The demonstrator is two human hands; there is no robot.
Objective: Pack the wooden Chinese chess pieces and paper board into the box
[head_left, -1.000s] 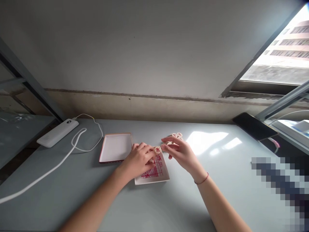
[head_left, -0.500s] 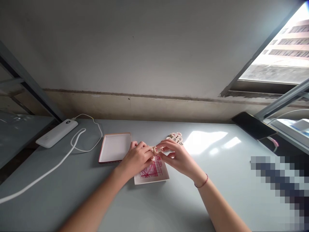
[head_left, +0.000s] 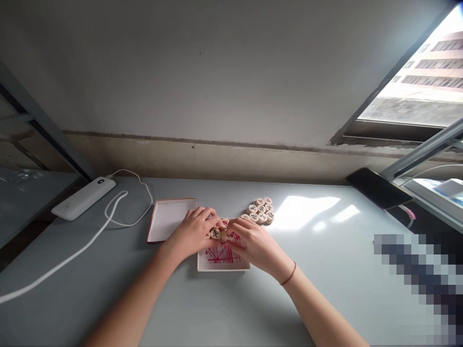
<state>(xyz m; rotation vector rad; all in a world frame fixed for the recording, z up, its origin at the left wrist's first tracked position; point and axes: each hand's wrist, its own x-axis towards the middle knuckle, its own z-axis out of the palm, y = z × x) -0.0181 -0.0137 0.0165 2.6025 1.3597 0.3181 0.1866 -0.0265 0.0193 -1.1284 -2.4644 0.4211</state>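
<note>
A shallow white box [head_left: 224, 266] with a pink-lined sheet inside lies in front of me. Round wooden pieces [head_left: 215, 233] with red or black characters sit in its back part, between my hands. My left hand [head_left: 197, 229] has its fingers curled around the pieces at the left. At the right, my right hand [head_left: 251, 242] pinches a piece [head_left: 227, 235] between thumb and fingers. Behind my right hand, stacked round pieces [head_left: 261, 209] stand on the grey table in a tight group.
The box lid [head_left: 170, 218] lies open side up at the left. Further left are a white power bank [head_left: 84, 198] and its cable [head_left: 85, 249]. A black phone [head_left: 379, 187] rests at the back right by a metal frame.
Both hands have shifted a little left and apart, showing more pieces between them. More of the stacked group shows behind my right hand.
</note>
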